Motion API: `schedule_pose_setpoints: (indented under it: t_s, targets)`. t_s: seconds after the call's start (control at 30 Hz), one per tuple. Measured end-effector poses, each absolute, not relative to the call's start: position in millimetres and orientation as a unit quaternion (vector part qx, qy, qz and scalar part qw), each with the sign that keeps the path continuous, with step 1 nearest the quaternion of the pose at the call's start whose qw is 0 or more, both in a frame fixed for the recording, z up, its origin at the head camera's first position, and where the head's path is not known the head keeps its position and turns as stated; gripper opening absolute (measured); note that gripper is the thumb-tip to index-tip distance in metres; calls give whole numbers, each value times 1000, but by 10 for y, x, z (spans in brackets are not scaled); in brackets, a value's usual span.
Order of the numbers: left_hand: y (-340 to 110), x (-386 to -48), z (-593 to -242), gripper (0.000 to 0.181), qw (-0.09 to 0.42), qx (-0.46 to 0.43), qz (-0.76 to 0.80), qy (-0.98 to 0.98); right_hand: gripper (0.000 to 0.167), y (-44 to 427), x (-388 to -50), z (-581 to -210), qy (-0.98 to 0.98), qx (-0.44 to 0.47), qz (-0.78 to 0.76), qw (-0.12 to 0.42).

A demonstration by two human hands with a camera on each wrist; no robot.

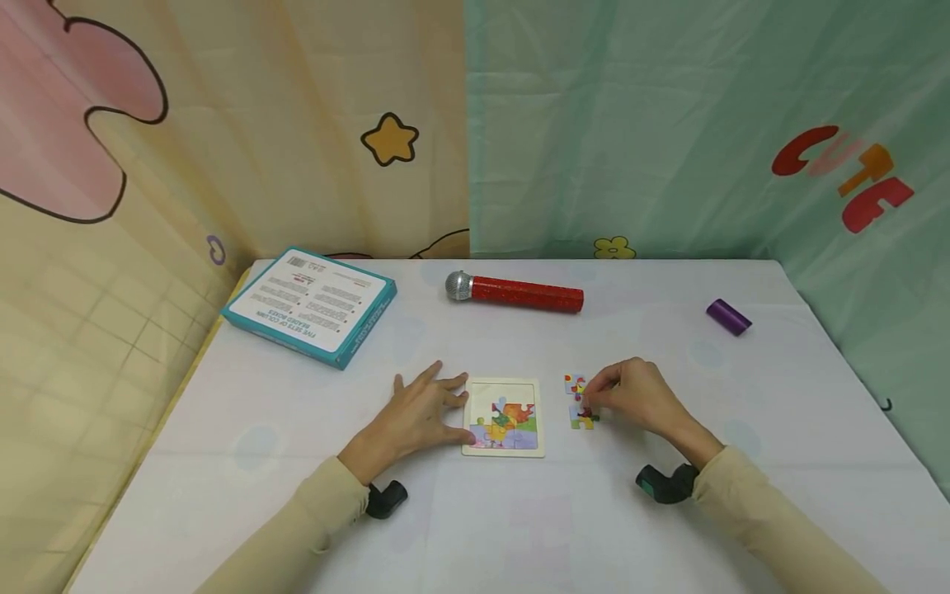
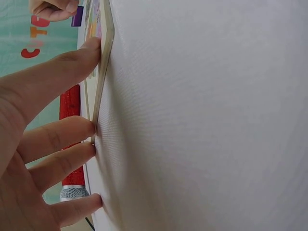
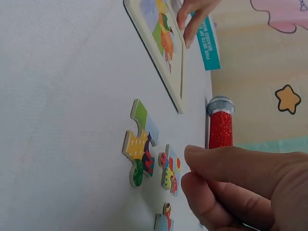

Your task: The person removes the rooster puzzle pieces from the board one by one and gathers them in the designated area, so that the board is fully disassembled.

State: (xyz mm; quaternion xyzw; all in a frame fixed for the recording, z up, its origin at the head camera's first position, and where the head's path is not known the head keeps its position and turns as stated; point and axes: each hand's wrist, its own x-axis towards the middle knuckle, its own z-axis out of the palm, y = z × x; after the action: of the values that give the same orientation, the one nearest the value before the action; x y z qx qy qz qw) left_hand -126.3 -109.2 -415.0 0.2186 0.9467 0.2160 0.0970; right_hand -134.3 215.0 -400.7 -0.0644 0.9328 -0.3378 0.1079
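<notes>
1. As the box (image 1: 312, 304) lies furthest left, nearer me the left hand (image 1: 416, 414), fingers spread apart, touches the tray's left edge
2. Beyond the tray (image 1: 512, 392) lies the microphone (image 1: 519, 293); joined pieces part-fill the tray
3. Just right, loose pieces (image 3: 137, 144)
4. Beside them the right hand (image 1: 638, 396), thumb and finger drawn close; whether pinching anything, I can't tell
5. Furthest right, the tube (image 1: 729, 317)

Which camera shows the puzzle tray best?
The head view: the puzzle tray shows nearly whole, from above. The left wrist view shows only a sliver, partly behind the left hand; the right wrist view crops it.
</notes>
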Motion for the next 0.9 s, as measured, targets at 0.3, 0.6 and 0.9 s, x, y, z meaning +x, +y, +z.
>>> schedule_pose_setpoints:
  t_s: [0.3, 0.6, 0.9]
  targets:
    - [-1096, -1265, -4151, 65, 99, 220, 217, 946, 7, 1822, -1358, -4065, 922, -114, -354, 111]
    - [-1097, -1269, -4156, 65, 109, 219, 211, 946, 20, 1394, -1354, -4138, 922, -161, -330, 121]
    - [-1102, -1271, -4152, 64, 104, 224, 209, 946, 15, 1276, -1338, -4101, 929, -179, -302, 121]
